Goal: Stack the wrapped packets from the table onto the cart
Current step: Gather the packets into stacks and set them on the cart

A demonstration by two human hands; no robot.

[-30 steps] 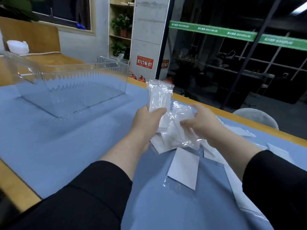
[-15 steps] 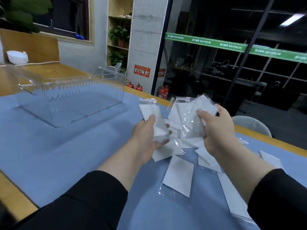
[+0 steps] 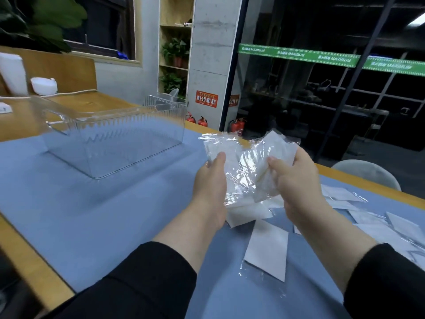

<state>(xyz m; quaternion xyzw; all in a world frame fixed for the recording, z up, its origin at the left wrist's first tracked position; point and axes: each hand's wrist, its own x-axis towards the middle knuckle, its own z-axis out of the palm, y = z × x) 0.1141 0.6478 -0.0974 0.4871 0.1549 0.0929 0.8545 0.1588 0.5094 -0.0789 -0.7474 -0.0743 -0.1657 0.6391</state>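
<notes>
A grey concrete pillar (image 3: 212,54) stands far centre, with a plant shelf (image 3: 174,56) to its left and red extinguishers (image 3: 238,125) at its foot. Far right, dark glass carries a green band (image 3: 299,54). A window (image 3: 101,24) sits far left above wooden furniture (image 3: 69,70).

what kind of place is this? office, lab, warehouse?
Probably an office or workshop, not a warehouse: a long wooden table under a blue cloth, red fire extinguishers by a concrete pillar, and a dark glass wall with green banner strips.
</notes>
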